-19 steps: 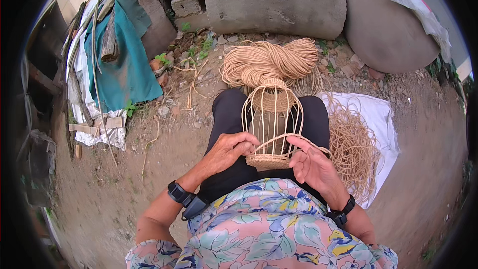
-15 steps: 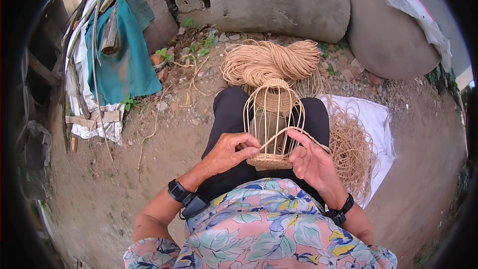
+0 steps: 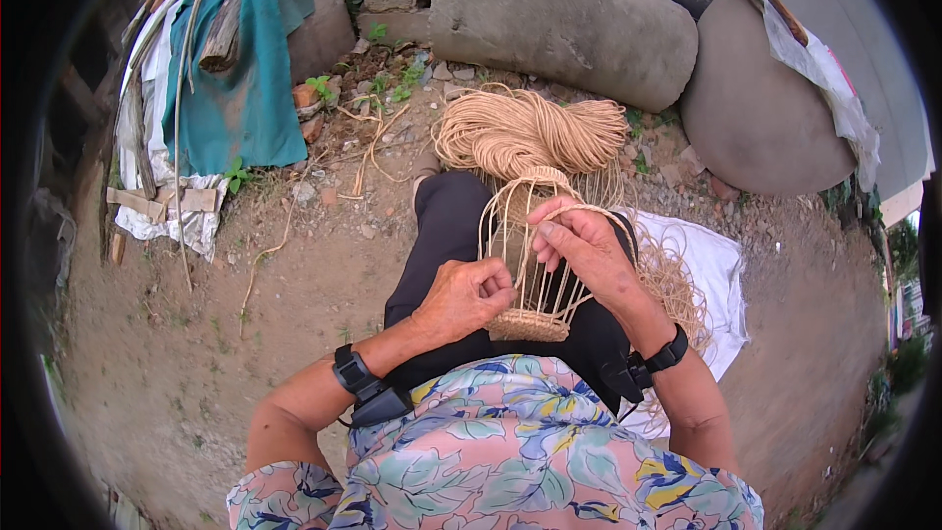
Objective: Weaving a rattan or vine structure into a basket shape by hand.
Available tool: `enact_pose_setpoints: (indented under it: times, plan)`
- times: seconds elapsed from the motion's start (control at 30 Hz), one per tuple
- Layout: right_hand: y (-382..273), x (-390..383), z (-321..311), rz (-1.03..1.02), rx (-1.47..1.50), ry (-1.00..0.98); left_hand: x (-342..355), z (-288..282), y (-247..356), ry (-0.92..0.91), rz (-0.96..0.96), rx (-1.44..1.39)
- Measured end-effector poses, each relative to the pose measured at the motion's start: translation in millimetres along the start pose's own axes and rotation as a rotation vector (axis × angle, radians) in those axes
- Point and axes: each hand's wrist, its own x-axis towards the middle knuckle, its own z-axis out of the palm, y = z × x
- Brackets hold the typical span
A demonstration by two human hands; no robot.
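Observation:
Across my lap lies a half-woven cord basket, its long bare strands stretched between a woven band [image 3: 530, 325] on the near side and a woven part [image 3: 543, 177] at the far side. At its near left edge my left hand [image 3: 467, 296] is closed, thumb and fingers pinched by the strands; what they grip is mostly hidden. Over the middle of the basket, my right hand [image 3: 587, 253] is raised and pinches a tan cord [image 3: 592, 209], which passes over the fingers and trails right.
Beyond my knees lies a thick coiled hank of cord [image 3: 530, 132]. Loose tangled cord [image 3: 675, 285] rests on a white sheet [image 3: 721, 280] at my right. A concrete cylinder [image 3: 564, 25], a grey round slab [image 3: 760, 98] and a teal cloth [image 3: 245, 79] stand behind.
My right hand has moved up and away from the near woven band, drawing the cord with it, and its fingers have closed. My left hand stays by the basket's left edge.

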Motion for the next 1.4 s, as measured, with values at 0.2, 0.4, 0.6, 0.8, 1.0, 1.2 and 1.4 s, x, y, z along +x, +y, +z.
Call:
enact_pose_setpoints:
  times: [0.2, 0.4, 0.6, 0.8, 1.0, 1.2, 1.4]
  plan:
    - [1.8, 20.1, 18.3, -0.253, -0.961, -0.025, -4.5, -5.9, 3.8, -0.052, 0.058, 0.075]
    - [-1.3, -0.3, 42.9, -0.133, -1.277, -0.081, -9.7, -2.1, -0.3, -0.12, 0.216, 0.251]
    - [15.9, -31.8, 28.2, -0.312, -0.9, 0.151, -8.0, -0.1, -8.5, -0.099, 0.247, 0.185]
    - [16.0, -79.4, -11.2, 0.201, 0.362, -0.016, -8.8, -3.0, -7.1, -0.115, 0.198, 0.168]
    - [35.4, -104.3, -35.8, 0.285, 0.137, 0.188, -3.7, 0.0, 13.2, 0.093, 0.459, 0.347]
    - [23.8, -71.3, -58.7, 0.157, 0.017, 0.212, 14.1, 17.4, 17.5, 0.02, 0.57, 0.41]
    - [25.5, -36.3, -29.3, -0.022, 0.198, 0.079, 17.4, 24.8, 22.3, 0.027, 0.474, 0.435]
